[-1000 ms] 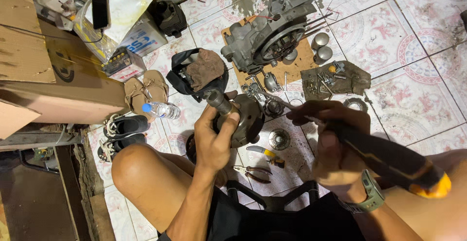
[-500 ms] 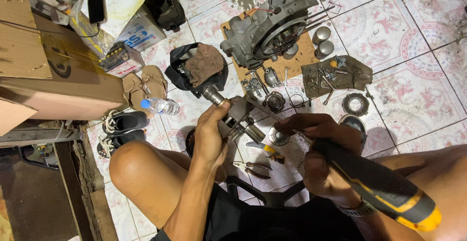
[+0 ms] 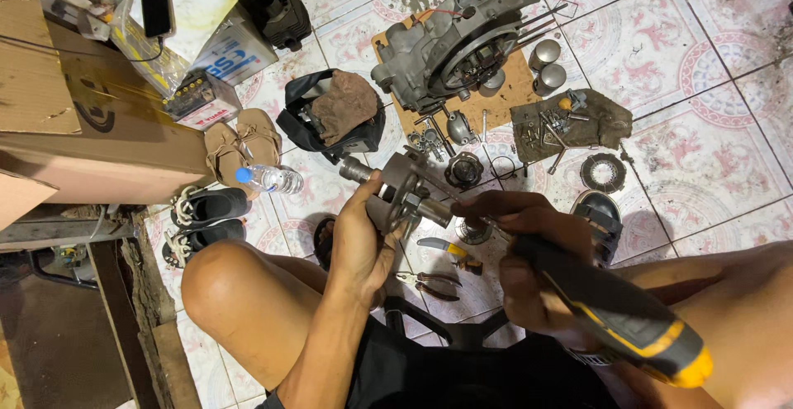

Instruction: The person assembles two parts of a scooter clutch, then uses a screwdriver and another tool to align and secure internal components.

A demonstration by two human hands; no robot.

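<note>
Right between the knees, above the tiled floor (image 3: 727,153), sits a grey metal crank part (image 3: 402,192) with a shaft sticking out at each end. The left hand (image 3: 363,240) is wrapped around its lower side, fingers curled tight and thumb up against the disc. The right hand (image 3: 520,252) is closed around a black and yellow power tool (image 3: 615,318), whose tip meets the shaft end just beside the left hand. Under the hands lie pliers (image 3: 429,281) and a yellow-handled cutter (image 3: 442,248) on the tiles. Farther out stands an engine case (image 3: 458,41) on a piece of cardboard (image 3: 516,91), with a dirty rag (image 3: 595,124) of small bolts near it. To the left are a water bottle (image 3: 268,179), sandals (image 3: 239,140) and a big cardboard box (image 3: 74,103).
</note>
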